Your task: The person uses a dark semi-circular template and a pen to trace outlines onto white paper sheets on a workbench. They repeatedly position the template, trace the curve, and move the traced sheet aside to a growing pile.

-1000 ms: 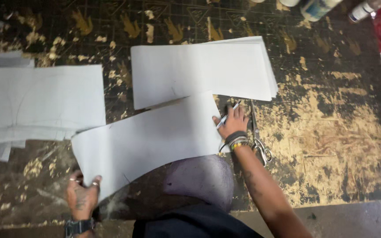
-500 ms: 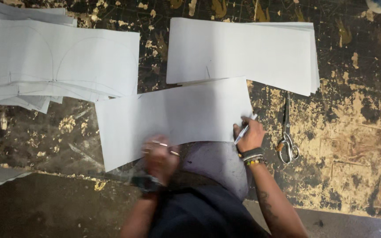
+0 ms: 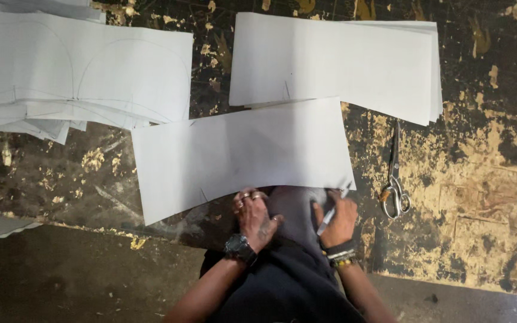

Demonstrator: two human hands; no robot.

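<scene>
Both hands rest at the near edge of the large white paper sheet (image 3: 240, 158). The left hand (image 3: 255, 218) presses flat and holds nothing; the right hand (image 3: 336, 218) grips a white pen (image 3: 325, 222). Silver scissors (image 3: 394, 179) lie right of the sheet.

From my feed, the paper stack (image 3: 61, 78) at upper left runs off the left and top edges. My own dark clothing (image 3: 288, 281) hides the worktable's (image 3: 480, 197) near edge at lower centre. The pen (image 3: 328, 219) in my right hand (image 3: 337, 220) is mostly covered by fingers. Both forearms are cut off by the bottom edge.
</scene>
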